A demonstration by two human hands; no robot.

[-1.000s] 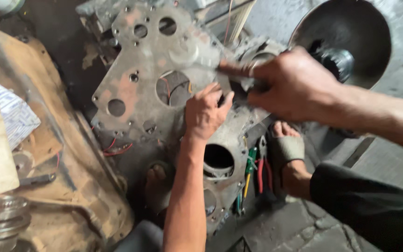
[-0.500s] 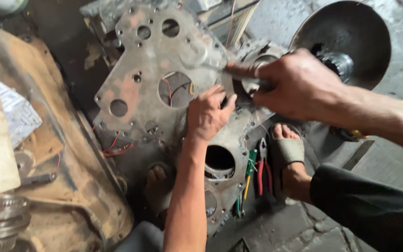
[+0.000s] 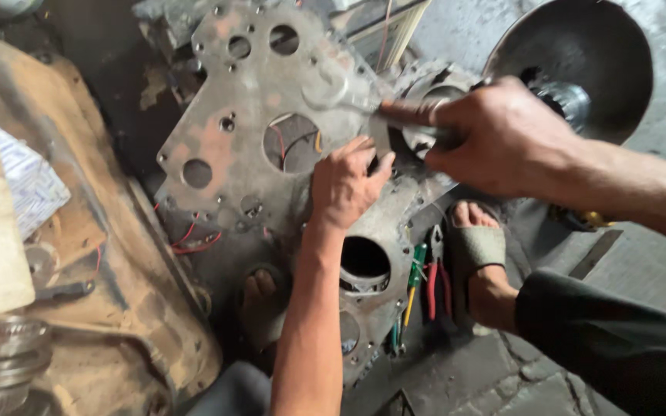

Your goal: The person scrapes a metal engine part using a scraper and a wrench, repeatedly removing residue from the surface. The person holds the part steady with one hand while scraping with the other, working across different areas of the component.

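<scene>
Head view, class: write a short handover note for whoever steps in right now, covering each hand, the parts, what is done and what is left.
Left hand: flat on the metal plate, fingers by its big round hole.
Right hand: gripping a wrench, its head on the plate's upper right.
Plate leans on the housing; pliers and screwdriver lie beside a sandalled foot.
Done: cannot tell.
Left: plate not yet off.

Head cam, looking down, close over metal plate [image 3: 271, 131].
</scene>
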